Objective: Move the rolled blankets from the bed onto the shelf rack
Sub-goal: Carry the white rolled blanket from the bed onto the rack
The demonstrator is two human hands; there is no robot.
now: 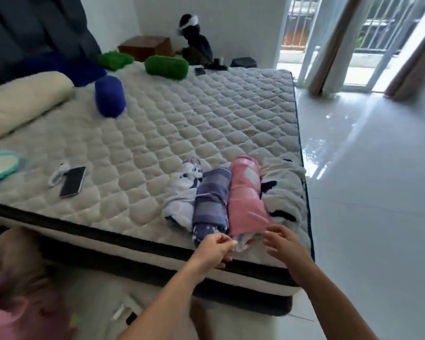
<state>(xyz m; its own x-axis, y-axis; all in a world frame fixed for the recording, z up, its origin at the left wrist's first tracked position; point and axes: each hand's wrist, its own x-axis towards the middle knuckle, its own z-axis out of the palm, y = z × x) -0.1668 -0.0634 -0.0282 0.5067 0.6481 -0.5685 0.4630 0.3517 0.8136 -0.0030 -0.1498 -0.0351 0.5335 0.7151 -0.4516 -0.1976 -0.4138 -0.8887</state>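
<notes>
Head camera looks down on both hands at the near edge of the quilted white mattress bed [182, 123]. Left hand [215, 249] has loosely curled fingers pinching nothing; right hand [284, 244] is open, fingers spread. Between them lies the near end of the pink rolled blanket [247, 200], its long axis running straight away from the person, so both hands are about equally near. Touching it lie the purple striped rolled blanket [211, 200] and two whitish patterned rolls. No shelf rack is visible.
</notes>
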